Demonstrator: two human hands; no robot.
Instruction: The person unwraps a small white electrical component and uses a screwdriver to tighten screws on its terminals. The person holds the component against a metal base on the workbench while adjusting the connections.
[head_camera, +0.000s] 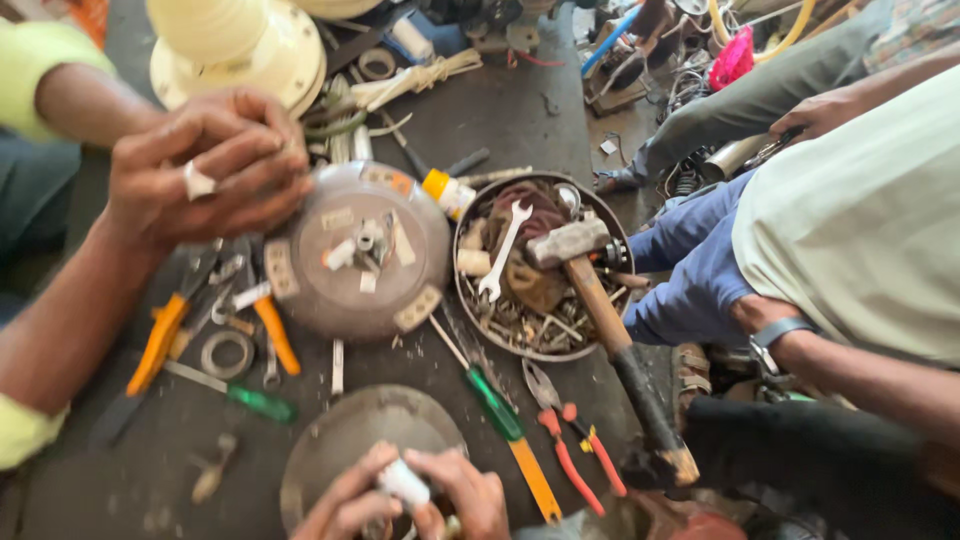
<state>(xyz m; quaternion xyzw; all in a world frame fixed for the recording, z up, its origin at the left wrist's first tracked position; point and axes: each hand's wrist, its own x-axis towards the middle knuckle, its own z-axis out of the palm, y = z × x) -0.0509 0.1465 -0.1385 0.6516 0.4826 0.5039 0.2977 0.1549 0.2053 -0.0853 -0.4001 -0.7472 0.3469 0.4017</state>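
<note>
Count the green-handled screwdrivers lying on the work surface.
2. One green-handled screwdriver lies left of the round grey motor housing; another lies below the bowl of tools. Clutter may hide more.

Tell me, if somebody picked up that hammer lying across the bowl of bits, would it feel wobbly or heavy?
The hammer would probably feel stiff and top-heavy, since its chunky metal head sits on a long wooden handle. It rests on the round bowl's rim with the handle sticking out, so a nudge might tip it off. The worn wood likely isn't slippery.
</note>
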